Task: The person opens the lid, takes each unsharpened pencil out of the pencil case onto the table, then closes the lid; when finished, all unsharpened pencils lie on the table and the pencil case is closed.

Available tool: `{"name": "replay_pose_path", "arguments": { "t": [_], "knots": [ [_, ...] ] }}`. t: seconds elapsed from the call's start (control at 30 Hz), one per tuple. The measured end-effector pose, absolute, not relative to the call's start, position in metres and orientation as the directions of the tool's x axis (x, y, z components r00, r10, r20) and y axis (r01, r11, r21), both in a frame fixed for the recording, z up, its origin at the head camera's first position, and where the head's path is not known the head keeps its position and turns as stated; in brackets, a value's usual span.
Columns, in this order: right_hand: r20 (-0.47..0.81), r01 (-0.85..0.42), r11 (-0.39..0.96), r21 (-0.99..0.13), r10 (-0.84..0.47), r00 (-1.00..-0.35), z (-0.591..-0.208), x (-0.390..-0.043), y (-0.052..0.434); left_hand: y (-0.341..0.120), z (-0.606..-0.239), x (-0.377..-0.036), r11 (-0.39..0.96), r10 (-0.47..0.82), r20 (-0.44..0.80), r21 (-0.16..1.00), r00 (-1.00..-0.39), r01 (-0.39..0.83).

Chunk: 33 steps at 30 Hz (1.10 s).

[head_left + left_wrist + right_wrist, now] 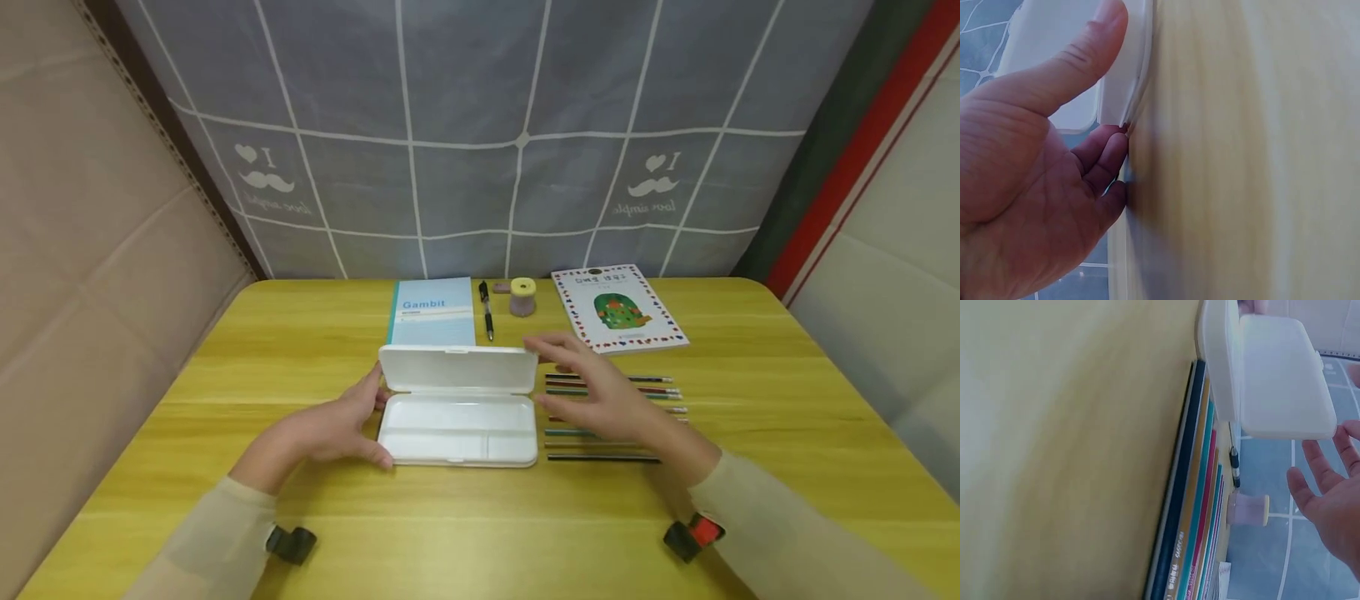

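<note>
Wood of a yellow table fills the middle of the scene, with a light grain running across it. Behind the table hangs a grey cloth with white grid lines and a small moustache print, and on the left stands a beige padded wall. A white pencil case lies open near the middle of the table, its lid standing up at the far side. The left hand holds the left end of the case, the thumb on the front corner and the fingers curled round the edge. The right hand hovers with its fingers spread and relaxed, holding nothing, above a row of pencils that lie side by side just right of the case. At the far edge lie a blue notebook, a black pen, a small roll of tape and a picture book.
</note>
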State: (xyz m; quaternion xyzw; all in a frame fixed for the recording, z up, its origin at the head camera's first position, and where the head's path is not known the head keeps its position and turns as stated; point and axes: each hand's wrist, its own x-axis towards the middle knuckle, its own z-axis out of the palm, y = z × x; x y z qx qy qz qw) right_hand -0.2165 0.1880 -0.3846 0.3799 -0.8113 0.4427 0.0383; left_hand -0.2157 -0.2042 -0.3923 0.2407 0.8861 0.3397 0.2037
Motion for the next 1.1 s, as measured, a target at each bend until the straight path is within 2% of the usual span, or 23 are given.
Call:
{"name": "replay_pose_path", "arguments": {
  "t": [0.23,0.43,0.57,0.73,0.9,1.1],
  "knots": [
    [0.466,-0.738,0.334,-0.586,-0.606,-0.644,-0.387,-0.200,0.186,-0.205,-0.391,-0.216,0.672,0.556,-0.199,0.679,-0.807,0.295],
    [0.436,-0.768,0.351,-0.535,-0.664,-0.607,-0.393,-0.191,0.182,-0.208,-0.390,-0.214,0.719,0.504,-0.266,0.657,-0.822,0.228],
    [0.398,-0.815,0.398,-0.422,-0.726,-0.561,-0.395,-0.187,0.180,-0.211,-0.390,-0.215,0.689,0.536,-0.242,0.679,-0.809,0.254],
    [0.361,-0.857,0.427,-0.289,-0.780,-0.511,-0.398,-0.185,0.177,-0.212,-0.390,-0.216,0.717,0.555,-0.250,0.627,-0.794,0.304],
    [0.332,-0.868,0.445,-0.220,-0.802,-0.496,-0.401,-0.182,0.175,-0.212,-0.386,-0.216,0.739,0.551,-0.293,0.606,-0.781,0.293],
    [0.302,-0.859,0.479,-0.178,-0.805,-0.511,-0.401,-0.175,0.175,-0.211,-0.384,-0.218,0.740,0.566,-0.305,0.598,-0.766,0.309]
  ]
}}
